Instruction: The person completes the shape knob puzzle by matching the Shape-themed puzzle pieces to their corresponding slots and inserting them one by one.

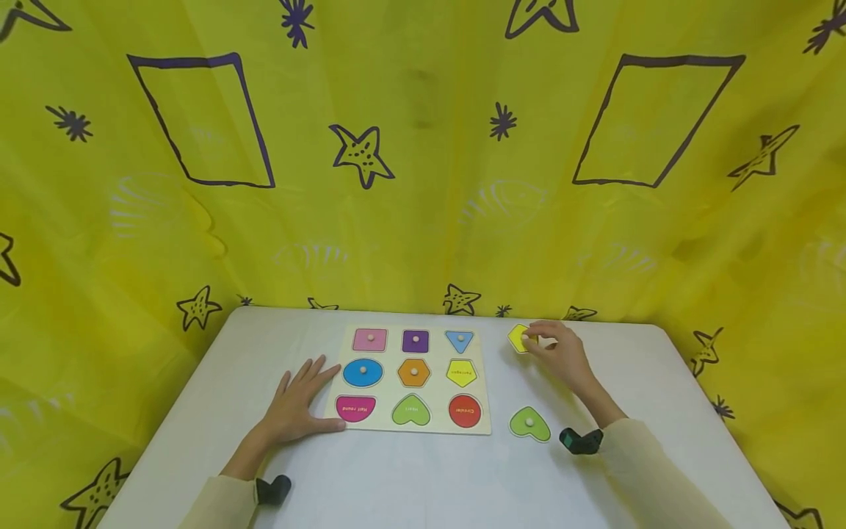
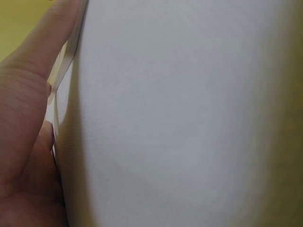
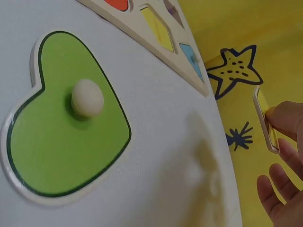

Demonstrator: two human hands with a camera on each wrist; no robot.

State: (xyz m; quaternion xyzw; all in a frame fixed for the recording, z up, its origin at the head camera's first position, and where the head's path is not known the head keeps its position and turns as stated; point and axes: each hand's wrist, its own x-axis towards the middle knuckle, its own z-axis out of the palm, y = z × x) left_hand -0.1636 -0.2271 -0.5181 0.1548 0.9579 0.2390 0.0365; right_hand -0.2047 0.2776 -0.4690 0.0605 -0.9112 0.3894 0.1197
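A wooden shape puzzle board (image 1: 396, 426) lies on the white table. My left hand (image 1: 294, 406) rests at the board's left edge, fingers spread, with the thumb at the near left corner. My right hand (image 1: 560, 355) pinches a yellow pentagon puzzle piece (image 1: 516, 338) by its knob, right of the board's far corner. In the right wrist view the pentagon piece (image 3: 266, 120) is tilted on edge between thumb and fingers, above the table. Nearer to me lies a green heart piece (image 3: 61, 146) with a round knob, flat on the table. Knobless pentagon (image 1: 461, 372) and heart (image 1: 410, 410) places show on the board.
Knobbed pieces sit in the board: a pink rectangle (image 1: 369, 340), purple square (image 1: 415, 341), blue triangle (image 1: 459, 341), blue oval (image 1: 363, 373) and orange hexagon (image 1: 413, 373). Half-round (image 1: 355, 408) and circle (image 1: 465, 411) places show no knobs. A yellow patterned curtain (image 1: 423, 220) surrounds the table.
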